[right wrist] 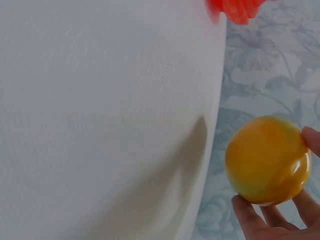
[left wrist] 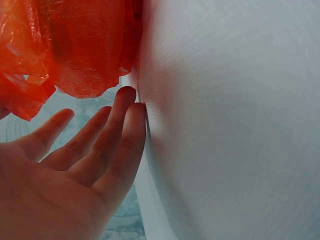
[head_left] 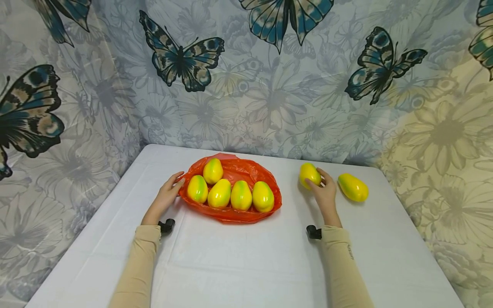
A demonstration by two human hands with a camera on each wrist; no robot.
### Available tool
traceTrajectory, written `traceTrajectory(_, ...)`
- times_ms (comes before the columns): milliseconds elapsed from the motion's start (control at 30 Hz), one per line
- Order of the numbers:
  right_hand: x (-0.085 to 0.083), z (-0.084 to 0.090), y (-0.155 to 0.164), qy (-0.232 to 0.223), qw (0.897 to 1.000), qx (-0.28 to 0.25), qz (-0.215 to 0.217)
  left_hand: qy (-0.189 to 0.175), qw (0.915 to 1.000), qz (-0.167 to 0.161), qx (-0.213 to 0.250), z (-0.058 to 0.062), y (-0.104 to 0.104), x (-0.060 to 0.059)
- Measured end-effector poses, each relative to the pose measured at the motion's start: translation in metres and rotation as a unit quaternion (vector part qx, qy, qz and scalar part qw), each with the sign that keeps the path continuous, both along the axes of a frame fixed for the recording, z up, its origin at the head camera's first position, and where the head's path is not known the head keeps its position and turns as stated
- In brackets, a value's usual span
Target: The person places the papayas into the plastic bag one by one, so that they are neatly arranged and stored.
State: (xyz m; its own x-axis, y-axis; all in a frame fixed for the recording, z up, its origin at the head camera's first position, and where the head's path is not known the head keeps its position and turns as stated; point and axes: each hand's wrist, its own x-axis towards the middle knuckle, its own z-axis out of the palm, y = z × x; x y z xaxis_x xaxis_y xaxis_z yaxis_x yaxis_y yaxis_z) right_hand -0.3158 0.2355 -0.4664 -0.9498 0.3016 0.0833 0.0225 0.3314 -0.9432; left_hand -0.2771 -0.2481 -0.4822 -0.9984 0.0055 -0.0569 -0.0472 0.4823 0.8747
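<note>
Both hands are laid on the white table (head_left: pixel 246 265). The left hand (head_left: pixel 167 194) is held flat with its fingers straight, the fingertips touching the left rim of the orange plastic bag (head_left: pixel 235 171); nothing is gripped by it, and in the left wrist view the fingers (left wrist: pixel 112 135) are seen extended beside the crinkled orange film. The right hand (head_left: pixel 325 192) is curled round a yellow-green mango (head_left: pixel 309 174), which is pinched between thumb and fingers, as the right wrist view confirms (right wrist: pixel 267 160). Whether that fruit is lifted clear or resting on the cloth cannot be told for certain; it appears to be at table level.

The step in hand is judged to be the gathering of loose fruit toward the bag, the bag being steadied at its edge. The next move would call for the held mango to be carried leftward, over the bag's near rim, and set in a gap among the 5 mangoes (head_left: pixel 231 192) already lying there, without their being knocked or rolled.

1 more mango (head_left: pixel 352 187) is left on the table just right of the hand. The fruits are seen as smooth, glossy and oval, yellow with green blushes, probably slippery and prone to rolling.
</note>
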Motion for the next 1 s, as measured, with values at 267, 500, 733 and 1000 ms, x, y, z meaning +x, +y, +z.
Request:
traceTrajectory(267, -0.001, 0.001, -0.014, 0.019, 1.0, -0.008, 0.017, 0.0, 1.0, 0.0, -0.002, -0.004, -0.001, -0.003)
traceTrajectory(500, -0.002, 0.007, -0.028, 0.025, 0.999, -0.002, 0.024, 0.01, 0.9999, 0.0, -0.003, -0.002, 0.0, 0.001)
traceTrajectory(733, -0.005, 0.01, -0.041, 0.027, 0.999, -0.005, 0.038, -0.003, 1.0, 0.0, 0.0, -0.003, -0.001, -0.001)
traceTrajectory(1000, -0.004, 0.016, -0.056, 0.026, 0.998, -0.012, 0.056, -0.006, 1.0, 0.002, 0.002, -0.001, 0.0, 0.0)
